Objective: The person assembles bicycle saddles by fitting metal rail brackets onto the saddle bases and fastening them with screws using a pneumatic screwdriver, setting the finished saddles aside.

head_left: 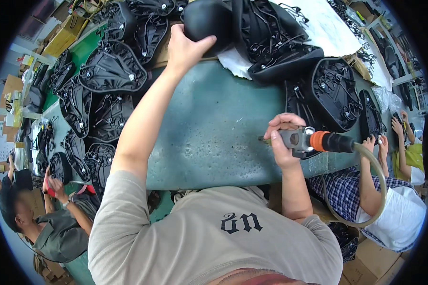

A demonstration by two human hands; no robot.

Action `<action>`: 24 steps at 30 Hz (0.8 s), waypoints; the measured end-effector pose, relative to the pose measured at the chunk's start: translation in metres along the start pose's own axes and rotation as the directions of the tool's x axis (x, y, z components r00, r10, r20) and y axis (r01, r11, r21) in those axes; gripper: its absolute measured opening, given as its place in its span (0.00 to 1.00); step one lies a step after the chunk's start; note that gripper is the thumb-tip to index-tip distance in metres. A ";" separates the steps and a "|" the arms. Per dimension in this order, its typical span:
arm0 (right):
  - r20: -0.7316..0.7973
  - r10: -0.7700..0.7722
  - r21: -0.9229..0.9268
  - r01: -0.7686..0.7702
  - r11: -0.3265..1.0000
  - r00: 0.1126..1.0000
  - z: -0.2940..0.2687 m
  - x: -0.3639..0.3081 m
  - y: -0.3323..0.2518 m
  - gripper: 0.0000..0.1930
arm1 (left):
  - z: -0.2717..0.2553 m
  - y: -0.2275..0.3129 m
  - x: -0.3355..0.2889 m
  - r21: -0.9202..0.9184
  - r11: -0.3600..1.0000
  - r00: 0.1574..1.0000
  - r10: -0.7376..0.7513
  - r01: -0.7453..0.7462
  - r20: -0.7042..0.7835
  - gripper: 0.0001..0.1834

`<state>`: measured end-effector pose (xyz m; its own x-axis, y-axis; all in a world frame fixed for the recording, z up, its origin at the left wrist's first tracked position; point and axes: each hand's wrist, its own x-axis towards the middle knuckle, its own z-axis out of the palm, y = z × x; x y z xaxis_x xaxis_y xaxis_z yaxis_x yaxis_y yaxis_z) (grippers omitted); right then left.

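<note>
At the far side of the table, my left hand grips the edge of a smooth black bicycle saddle, thumb on its top and fingers partly hidden. My right hand, nearer and to the right, is wrapped round a grey metal air tool with an orange and black fitting. From that fitting a beige hose loops down to the right. The tool's thin tip points left, above the green table, and touches no saddle.
Upturned black saddles with wire springs are heaped at the left and right. White sheeting lies at the far right. Co-workers sit on both sides: a person in dark clothes at left, another in a checked garment at right.
</note>
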<state>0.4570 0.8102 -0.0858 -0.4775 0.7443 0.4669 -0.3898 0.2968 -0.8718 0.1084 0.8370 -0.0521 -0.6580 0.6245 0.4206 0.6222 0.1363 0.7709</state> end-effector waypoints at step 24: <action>0.196 -0.034 0.270 -0.020 0.963 0.980 0.110 0.091 -0.003 0.11 | -0.095 0.032 -0.261 -0.385 0.815 0.840 -0.209 0.432 0.502 0.14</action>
<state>0.3282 0.8114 -0.0246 -0.6090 0.6018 0.5167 -0.5780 0.1094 -0.8087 0.2596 0.6058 -0.0921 -0.4696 0.8816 -0.0476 0.0597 0.0854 0.9946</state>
